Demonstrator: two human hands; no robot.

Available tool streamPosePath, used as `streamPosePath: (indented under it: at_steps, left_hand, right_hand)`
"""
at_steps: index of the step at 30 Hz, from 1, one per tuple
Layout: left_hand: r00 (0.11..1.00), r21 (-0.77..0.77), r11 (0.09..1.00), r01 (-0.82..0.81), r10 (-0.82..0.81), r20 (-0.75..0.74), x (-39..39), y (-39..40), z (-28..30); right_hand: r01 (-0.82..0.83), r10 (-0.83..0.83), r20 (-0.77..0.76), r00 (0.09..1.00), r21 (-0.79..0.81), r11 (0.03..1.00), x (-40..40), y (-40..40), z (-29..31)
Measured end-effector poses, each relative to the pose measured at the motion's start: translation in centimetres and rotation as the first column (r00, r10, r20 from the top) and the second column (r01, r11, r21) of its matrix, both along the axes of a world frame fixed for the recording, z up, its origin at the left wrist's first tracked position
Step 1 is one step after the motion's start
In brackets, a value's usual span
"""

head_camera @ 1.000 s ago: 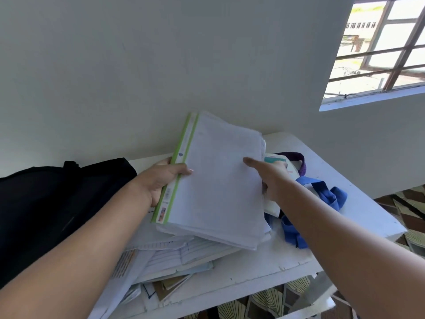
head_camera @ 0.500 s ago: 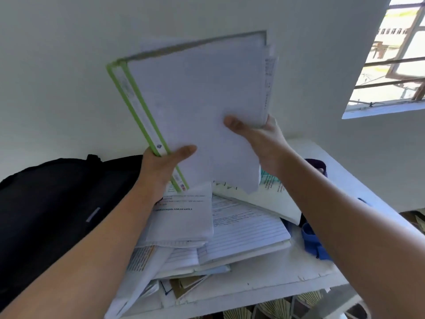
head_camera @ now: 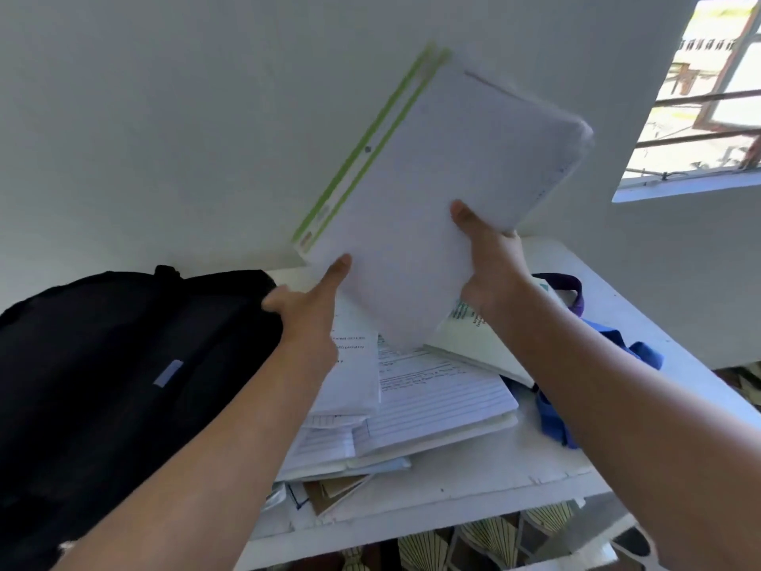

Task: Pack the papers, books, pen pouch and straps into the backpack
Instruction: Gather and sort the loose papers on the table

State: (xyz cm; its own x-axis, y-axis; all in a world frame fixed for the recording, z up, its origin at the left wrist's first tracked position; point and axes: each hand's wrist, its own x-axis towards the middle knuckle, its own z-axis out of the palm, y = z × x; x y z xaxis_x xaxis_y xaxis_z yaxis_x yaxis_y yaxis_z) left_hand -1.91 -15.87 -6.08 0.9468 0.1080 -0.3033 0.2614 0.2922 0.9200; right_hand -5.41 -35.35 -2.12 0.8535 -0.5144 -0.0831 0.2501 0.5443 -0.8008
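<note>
Paper pile (head_camera: 428, 401) beside backpack (head_camera: 123, 364)

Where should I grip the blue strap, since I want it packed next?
Pinch the blue strap at the bunched fold near the table's front edge, coming from the right: that side lies bare, while papers cover its left.
</note>
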Motion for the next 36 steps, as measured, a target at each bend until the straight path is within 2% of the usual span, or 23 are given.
streamPosePath:
  at_steps: [1,2,3,6,9,12,15,17,18,20,22,24,27,30,32,34,36]
  left_hand:
    - [0.986,-0.120,0.980,0.161,-0.165,-0.026,-0.3,-0.1,0.1]
    - [0.947,-0.221,0.923,0.315,-0.320,0.015,-0.9,-0.3,0.5]
    - [0.916,-0.287,0.872,0.397,-0.395,0.068,-1.3,-0.5,0.5]
    - [0.926,-0.366,0.851,0.377,-0.352,0.136,-2.0,-0.5,0.9]
    - [0.940,-0.330,0.881,0.339,-0.307,0.147,-1.9,0.5,1.0]
    - [0.950,-0.233,0.926,0.297,-0.261,0.172,-1.5,3.0,2.0]
    - [0.930,-0.050,0.956,0.288,-0.267,0.255,-1.0,6.6,4.3]
    - [0.902,0.075,0.945,0.318,-0.326,0.285,-1.0,9.4,5.8]
    - [0.887,0.127,0.931,0.341,-0.364,0.283,-1.1,10.7,6.3]
    - [0.862,0.228,0.895,0.383,-0.435,0.260,-1.1,12.9,7.0]
    - [0.854,0.289,0.873,0.394,-0.464,0.237,-1.2,14.2,7.4]
    - [0.865,0.303,0.874,0.380,-0.452,0.219,-1.5,15.2,7.5]
    - [0.862,0.349,0.856,0.381,-0.465,0.201,-1.8,17.0,7.4]
    - [0.914,0.496,0.849,0.184,-0.333,0.232,-1.2,18.5,7.4]
    - [0.937,0.648,0.761,-0.039,-0.197,0.288,-0.4,19.7,7.6]
    - [0.925,0.784,0.559,-0.272,-0.071,0.372,0.1,21.2,7.3]
    - [0.893,0.840,0.342,-0.421,-0.009,0.450,-0.4,22.7,6.9]
  right_hand:
    - [-0.020,0.019,0.012,1.000,0.082,0.996,0.1,0.1,-0.3]
    - [-0.045,0.044,0.014,0.999,0.136,0.990,0.1,0.2,-0.6]
    - [-0.073,0.074,0.001,0.997,0.176,0.982,0.1,0.6,-1.1]
    - [-0.170,0.185,-0.043,0.982,0.236,0.957,-0.5,1.5,-2.5]
    - [-0.178,0.210,-0.122,0.970,0.228,0.957,-1.2,1.9,-3.2]
    - [-0.180,0.200,-0.220,0.955,0.110,0.978,-1.5,1.4,-4.0]
    - [-0.064,0.009,-0.379,0.925,-0.134,0.989,-1.7,0.1,-3.6]
    - [-0.036,-0.087,-0.356,0.931,-0.325,0.945,-1.8,-0.7,-3.2]
    - [-0.079,-0.050,-0.333,0.942,-0.362,0.929,-1.8,-0.8,-3.1]
    - [-0.266,0.168,-0.300,0.939,-0.324,0.908,-1.9,-0.6,-3.5]
    - [-0.444,0.381,-0.276,0.882,-0.221,0.868,-2.5,0.0,-4.3]
    - [-0.558,0.519,-0.253,0.817,-0.119,0.821,-3.5,0.9,-5.0]
    - [-0.607,0.589,-0.189,0.785,-0.048,0.793,-3.8,2.5,-5.3]
    - [-0.594,0.585,-0.155,0.796,-0.010,0.805,-2.6,5.0,-4.8]
    - [-0.585,0.581,-0.158,0.798,0.022,0.810,-1.7,7.2,-4.4]
    - [-0.591,0.590,-0.167,0.790,0.050,0.805,-1.0,9.5,-4.1]
    - [-0.608,0.609,-0.202,0.767,0.073,0.790,-0.3,11.6,-3.4]
